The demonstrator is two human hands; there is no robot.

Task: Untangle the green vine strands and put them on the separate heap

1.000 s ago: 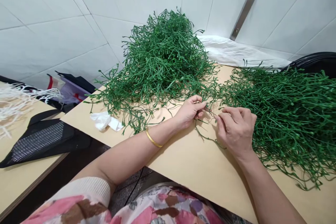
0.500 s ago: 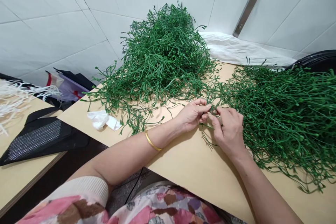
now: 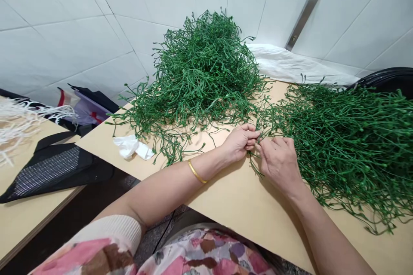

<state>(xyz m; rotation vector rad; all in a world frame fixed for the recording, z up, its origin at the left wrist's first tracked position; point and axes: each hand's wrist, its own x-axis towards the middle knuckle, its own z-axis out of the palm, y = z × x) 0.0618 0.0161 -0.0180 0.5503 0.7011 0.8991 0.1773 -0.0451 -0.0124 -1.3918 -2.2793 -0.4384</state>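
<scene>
My left hand [image 3: 241,142] pinches a thin green artificial stem [image 3: 256,165], whose lower end hangs below the fingers over the table. Close against it, my right hand [image 3: 279,161] is closed on the same stem, its thumb and forefinger almost touching the left fingertips. The exact spot they grip is partly hidden by the fingers. Behind the hands rises a tall tangled heap of green artificial stems [image 3: 206,68] with small budded tips. To the right of my right hand lies a second, spread-out pile of such stems [image 3: 351,137].
A crumpled white tissue [image 3: 132,147] lies left on the tan table [image 3: 232,206]. White plastic sheeting [image 3: 297,65] runs along the tiled wall, below a metal bracket [image 3: 306,13]. On another table at left are a black mesh bag [image 3: 48,169] and white strands [image 3: 19,124].
My right fingers have drawn in closer to the left fingertips and curled tighter. The view has shifted slightly; the piles look the same.
</scene>
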